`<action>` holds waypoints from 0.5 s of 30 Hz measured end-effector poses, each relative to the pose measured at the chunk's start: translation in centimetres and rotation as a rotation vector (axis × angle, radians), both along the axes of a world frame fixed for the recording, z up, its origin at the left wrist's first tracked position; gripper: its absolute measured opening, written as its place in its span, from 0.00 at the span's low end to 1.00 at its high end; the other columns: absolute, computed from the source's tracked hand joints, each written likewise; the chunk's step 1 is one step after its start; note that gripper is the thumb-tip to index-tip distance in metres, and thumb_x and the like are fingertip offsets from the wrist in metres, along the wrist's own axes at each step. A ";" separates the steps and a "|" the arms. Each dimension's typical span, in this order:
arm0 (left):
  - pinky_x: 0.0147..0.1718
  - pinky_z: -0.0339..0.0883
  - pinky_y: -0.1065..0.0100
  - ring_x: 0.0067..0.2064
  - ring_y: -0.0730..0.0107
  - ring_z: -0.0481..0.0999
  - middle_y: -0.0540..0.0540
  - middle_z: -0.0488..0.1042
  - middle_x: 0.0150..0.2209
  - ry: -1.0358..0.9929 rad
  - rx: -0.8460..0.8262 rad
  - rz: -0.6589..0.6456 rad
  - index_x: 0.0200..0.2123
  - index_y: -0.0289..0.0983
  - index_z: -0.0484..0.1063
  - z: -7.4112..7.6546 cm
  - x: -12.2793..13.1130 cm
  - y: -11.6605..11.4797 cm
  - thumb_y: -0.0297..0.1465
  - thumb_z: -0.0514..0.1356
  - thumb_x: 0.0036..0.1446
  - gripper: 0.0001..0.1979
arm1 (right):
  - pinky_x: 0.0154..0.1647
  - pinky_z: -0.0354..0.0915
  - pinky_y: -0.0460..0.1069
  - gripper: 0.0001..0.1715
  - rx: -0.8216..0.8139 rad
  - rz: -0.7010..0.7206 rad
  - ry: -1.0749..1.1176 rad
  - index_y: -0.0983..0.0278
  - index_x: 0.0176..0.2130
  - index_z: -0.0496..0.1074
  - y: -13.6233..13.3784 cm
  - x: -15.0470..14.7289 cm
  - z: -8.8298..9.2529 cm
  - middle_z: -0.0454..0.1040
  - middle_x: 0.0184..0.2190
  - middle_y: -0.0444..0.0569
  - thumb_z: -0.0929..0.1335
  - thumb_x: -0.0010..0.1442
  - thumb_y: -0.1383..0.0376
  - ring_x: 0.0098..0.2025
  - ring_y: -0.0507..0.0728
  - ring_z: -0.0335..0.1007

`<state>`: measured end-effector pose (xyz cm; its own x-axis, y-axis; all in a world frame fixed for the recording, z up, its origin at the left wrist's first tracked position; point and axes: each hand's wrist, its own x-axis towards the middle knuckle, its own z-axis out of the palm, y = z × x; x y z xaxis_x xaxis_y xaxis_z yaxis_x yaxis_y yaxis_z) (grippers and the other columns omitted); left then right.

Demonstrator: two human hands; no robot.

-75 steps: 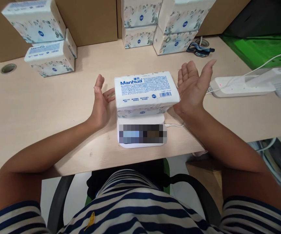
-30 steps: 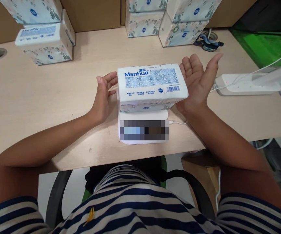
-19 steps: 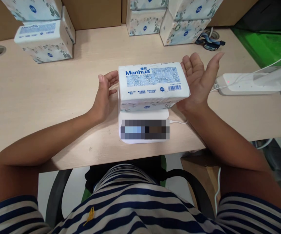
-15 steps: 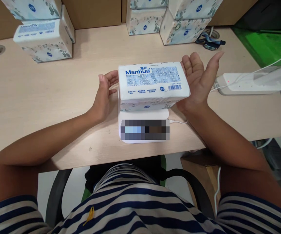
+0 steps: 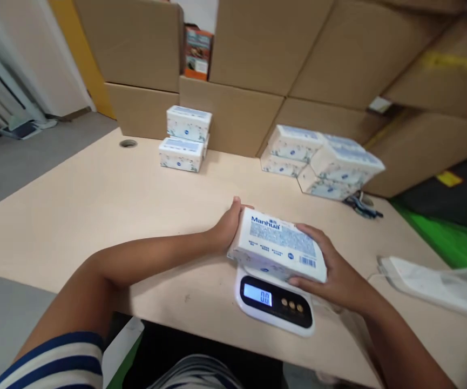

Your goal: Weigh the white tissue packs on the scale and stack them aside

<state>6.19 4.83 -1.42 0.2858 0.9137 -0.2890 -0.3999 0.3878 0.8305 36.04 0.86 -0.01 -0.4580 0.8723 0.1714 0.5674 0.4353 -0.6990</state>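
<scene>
A white soft pack of tissues (image 5: 277, 243) with blue "Manhua" print is held between my two hands. My left hand (image 5: 227, 229) presses against its left end, thumb up and the other fingers partly hidden behind it. Around the right end, my right hand (image 5: 328, 265) has its thumb at the near side and its fingers over the far edge. Beneath the pack stands a white digital scale (image 5: 314, 328), its lit display reading 0.0. The pack covers most of the scale's weighing plate.
Stacked tissue packs stand at the back left (image 5: 180, 155) and back right (image 5: 346, 159) of the table. Cardboard boxes (image 5: 245, 119) form a wall behind them. A white power strip (image 5: 431, 286) lies at the right, and a dark strap (image 5: 363, 208) beside the right stack.
Both hands have closed in on the pack; my right hand was open beside it and now grips its right end. The camera view has tilted up and shifted left.
</scene>
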 end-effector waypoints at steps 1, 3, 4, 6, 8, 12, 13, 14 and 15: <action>0.71 0.77 0.44 0.65 0.44 0.87 0.36 0.89 0.53 0.014 -0.035 0.018 0.51 0.41 0.78 0.6 -0.6 0.9 0.61 0.49 0.82 0.32 | 0.82 0.73 0.77 0.61 0.037 -0.011 -0.030 0.41 0.79 0.65 0.5 -0.6 0.0 0.70 0.78 0.56 0.84 0.57 0.34 0.82 0.81 0.69; 0.74 0.74 0.47 0.66 0.46 0.86 0.35 0.87 0.57 0.065 -0.030 0.089 0.48 0.40 0.76 2.2 -2.4 2.6 0.54 0.51 0.83 0.26 | 0.83 0.71 0.77 0.59 0.069 -0.031 -0.067 0.44 0.78 0.64 1.7 -2.5 0.5 0.69 0.77 0.58 0.83 0.59 0.34 0.82 0.80 0.69; 0.76 0.72 0.47 0.68 0.48 0.84 0.35 0.87 0.60 0.085 0.000 0.138 0.47 0.40 0.75 3.1 -3.6 3.3 0.52 0.52 0.83 0.23 | 0.84 0.69 0.77 0.60 0.072 -0.036 -0.080 0.46 0.77 0.65 2.5 -3.8 0.9 0.69 0.76 0.59 0.83 0.58 0.33 0.82 0.80 0.68; 0.78 0.67 0.47 0.72 0.49 0.81 0.36 0.85 0.65 0.126 0.072 0.230 0.46 0.41 0.74 4.7 -6.2 4.4 0.49 0.51 0.83 0.21 | 0.85 0.67 0.77 0.61 0.064 -0.025 -0.099 0.49 0.75 0.68 4.1 -6.6 2.0 0.69 0.74 0.60 0.84 0.54 0.32 0.81 0.81 0.68; 0.77 0.67 0.45 0.73 0.47 0.80 0.35 0.84 0.68 0.214 0.121 0.257 0.46 0.41 0.74 6.1 -8.7 5.3 0.50 0.51 0.83 0.21 | 0.84 0.68 0.78 0.58 0.067 0.007 -0.103 0.49 0.71 0.73 5.7 -9.5 3.2 0.70 0.71 0.59 0.85 0.52 0.33 0.79 0.80 0.69; 0.73 0.69 0.46 0.69 0.42 0.81 0.34 0.85 0.65 0.396 0.246 0.280 0.42 0.41 0.75 9.4 -12.4 6.3 0.49 0.60 0.79 0.18 | 0.81 0.70 0.78 0.51 0.234 0.044 -0.039 0.49 0.67 0.76 9.1 -14.0 6.0 0.70 0.68 0.57 0.85 0.51 0.39 0.77 0.78 0.69; 0.72 0.70 0.45 0.68 0.41 0.81 0.34 0.86 0.63 0.387 0.294 0.294 0.41 0.41 0.75 10.3 -13.3 6.4 0.48 0.61 0.78 0.18 | 0.80 0.71 0.78 0.51 0.281 0.036 -0.004 0.49 0.67 0.76 10.1 -15.0 6.8 0.70 0.68 0.57 0.85 0.51 0.39 0.77 0.78 0.69; 0.71 0.71 0.45 0.68 0.41 0.82 0.34 0.86 0.62 0.351 0.350 0.312 0.41 0.41 0.75 11.2 -14.1 6.4 0.48 0.61 0.78 0.18 | 0.79 0.72 0.77 0.51 0.321 0.036 0.026 0.49 0.68 0.74 11.2 -16.1 7.6 0.69 0.69 0.57 0.84 0.53 0.38 0.76 0.77 0.70; 0.70 0.73 0.45 0.67 0.41 0.82 0.35 0.86 0.61 0.300 0.411 0.347 0.41 0.41 0.76 12.0 -15.0 6.4 0.47 0.61 0.78 0.18 | 0.77 0.75 0.76 0.51 0.341 0.045 0.057 0.49 0.69 0.72 12.4 -17.3 8.3 0.69 0.69 0.58 0.83 0.54 0.38 0.74 0.76 0.72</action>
<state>-8.79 11.19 10.58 -0.0870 0.9926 0.0851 -0.1714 -0.0991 0.9802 18.78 13.25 8.29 -0.4760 0.7397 0.4756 0.5069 0.6727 -0.5389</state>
